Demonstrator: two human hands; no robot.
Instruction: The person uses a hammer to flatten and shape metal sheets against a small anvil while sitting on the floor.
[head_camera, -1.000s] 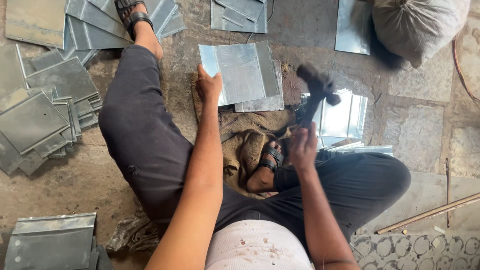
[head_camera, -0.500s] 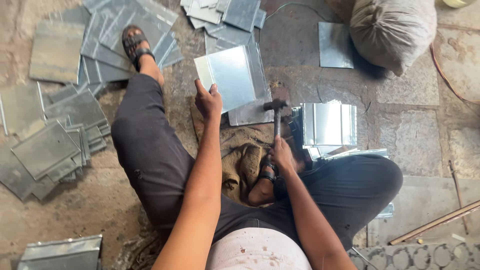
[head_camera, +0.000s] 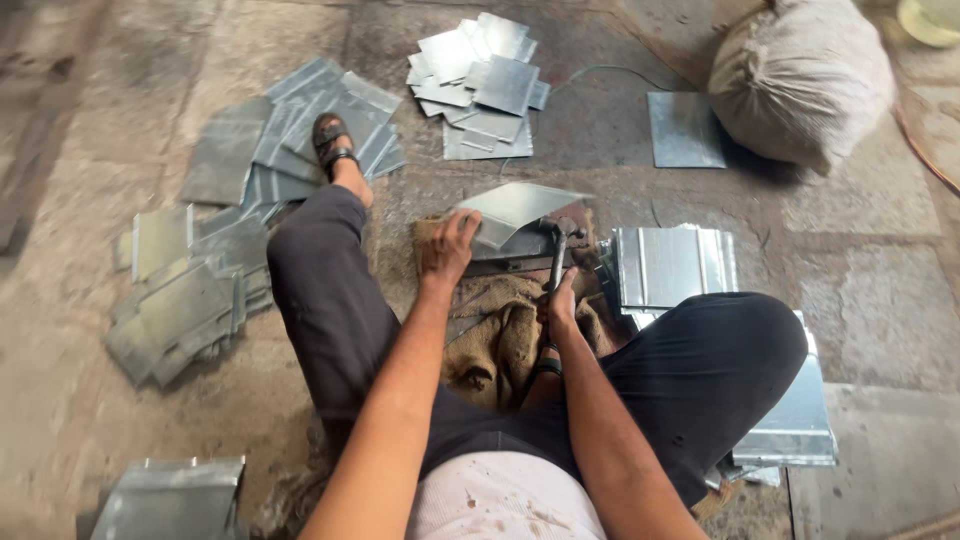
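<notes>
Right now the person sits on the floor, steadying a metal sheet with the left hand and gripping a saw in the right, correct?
Not a saw: in the head view the right hand grips a hammer. The left hand does steady the metal sheet.

From where I watch, my left hand (head_camera: 447, 247) sits on the metal sheet (head_camera: 515, 205) at twelve o'clock, my right hand (head_camera: 560, 305) just beside it with the hammer (head_camera: 556, 250). Burlap (head_camera: 500, 335) lies under both. Sheet stacks lie at ten (head_camera: 290, 130), nine (head_camera: 185, 300) and one (head_camera: 672, 265); a sack (head_camera: 800, 80) sits at two.
</notes>
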